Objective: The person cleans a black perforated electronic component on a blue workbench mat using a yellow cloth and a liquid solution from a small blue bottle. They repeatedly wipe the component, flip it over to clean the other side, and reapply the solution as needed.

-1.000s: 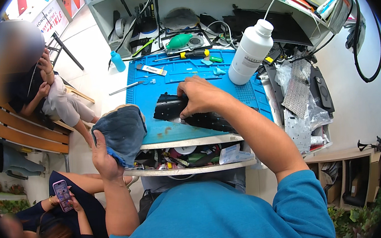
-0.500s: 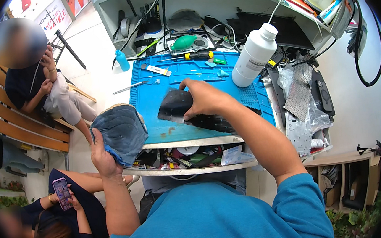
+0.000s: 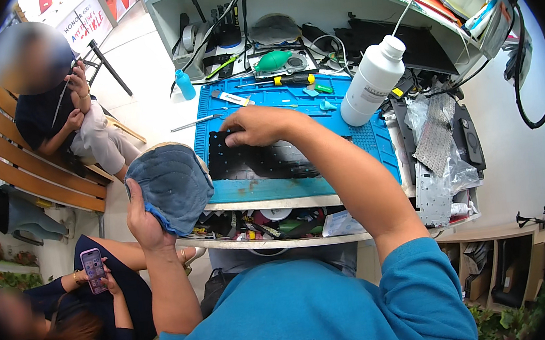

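My left hand (image 3: 147, 215) grips a rounded blue-grey cloth pad (image 3: 172, 186) with curved seams and a pale rim, held at the left front corner of the blue work mat (image 3: 248, 190). On that mat lies a thin black rectangular panel (image 3: 272, 162) speckled with pale dots. My right hand (image 3: 252, 126) reaches across it, thumb and fingers closed at its far left edge. The hand and forearm cover part of the panel's far and right sides.
A white bottle (image 3: 372, 82) stands at the mat's right. Screwdriver (image 3: 283, 80), green air blower (image 3: 273, 61) and small blue bottle (image 3: 185, 84) are farther back. Parts and bubble wrap (image 3: 436, 131) crowd the right. An open drawer (image 3: 271, 228) sits below. Two seated people (image 3: 50, 112) are at left.
The black panel, tilted and blurred before, now lies flat and farther left on the mat. My right hand has shifted left with it. My left hand still holds the cloth pad.
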The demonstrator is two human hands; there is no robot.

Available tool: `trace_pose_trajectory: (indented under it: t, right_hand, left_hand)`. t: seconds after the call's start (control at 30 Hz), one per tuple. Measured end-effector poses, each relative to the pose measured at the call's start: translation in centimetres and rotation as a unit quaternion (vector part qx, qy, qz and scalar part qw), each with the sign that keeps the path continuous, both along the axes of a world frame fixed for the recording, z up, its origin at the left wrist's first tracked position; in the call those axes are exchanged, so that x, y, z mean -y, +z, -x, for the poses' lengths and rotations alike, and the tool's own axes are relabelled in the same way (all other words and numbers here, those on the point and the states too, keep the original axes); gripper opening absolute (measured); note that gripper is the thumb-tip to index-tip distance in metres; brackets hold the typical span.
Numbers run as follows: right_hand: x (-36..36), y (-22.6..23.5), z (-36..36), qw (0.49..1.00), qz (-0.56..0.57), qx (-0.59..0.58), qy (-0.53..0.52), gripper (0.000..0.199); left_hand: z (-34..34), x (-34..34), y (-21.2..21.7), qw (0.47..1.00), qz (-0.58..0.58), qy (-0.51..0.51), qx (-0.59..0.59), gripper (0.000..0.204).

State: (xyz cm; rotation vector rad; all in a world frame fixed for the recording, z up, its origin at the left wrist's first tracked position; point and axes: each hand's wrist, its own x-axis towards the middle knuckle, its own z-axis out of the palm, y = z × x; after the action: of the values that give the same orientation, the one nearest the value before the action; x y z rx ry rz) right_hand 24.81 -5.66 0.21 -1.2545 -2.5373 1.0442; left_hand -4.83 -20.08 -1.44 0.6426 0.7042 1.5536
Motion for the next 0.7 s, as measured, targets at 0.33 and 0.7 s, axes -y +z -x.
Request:
trace_pose_trajectory:
  t: [0.33,0.7]
  right_hand:
    - [18.6,-3.7,1.2,0.949,-0.306,0.072,-0.03,0.087]
    - [21.9,-6.8,2.6,0.94,-0.329,0.045,-0.077,0.108]
  left_hand:
    - [-1.9,-2.7,-1.5,0.955,-0.097,-0.024,-0.279,0.047]
    - [-9.2,-8.2,0.1,0.523,-0.346,-0.31,-0.715,0.059]
